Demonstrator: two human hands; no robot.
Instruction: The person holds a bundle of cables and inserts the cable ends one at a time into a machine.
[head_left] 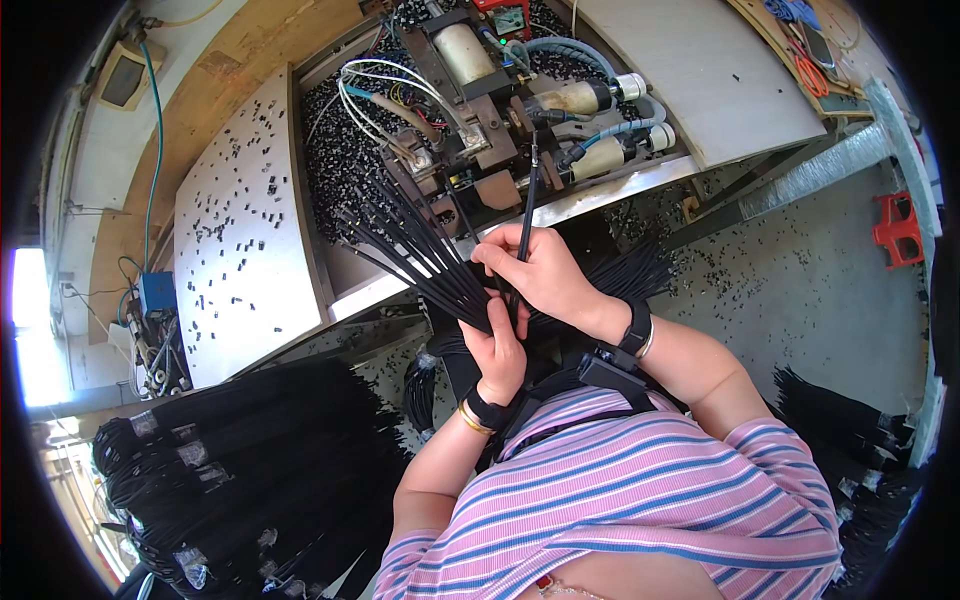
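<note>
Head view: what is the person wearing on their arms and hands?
Both hands are bare, no gloves. The left hand has a black wristband and a thin gold bangle at the wrist. The right hand has a black wrist strap. Short sleeves, striped pink, purple and white, leave both forearms uncovered.

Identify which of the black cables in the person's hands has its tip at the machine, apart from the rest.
The single cable pinched by the right hand; it runs straight up to the machine, while the others fan leftward from the left hand.
</note>
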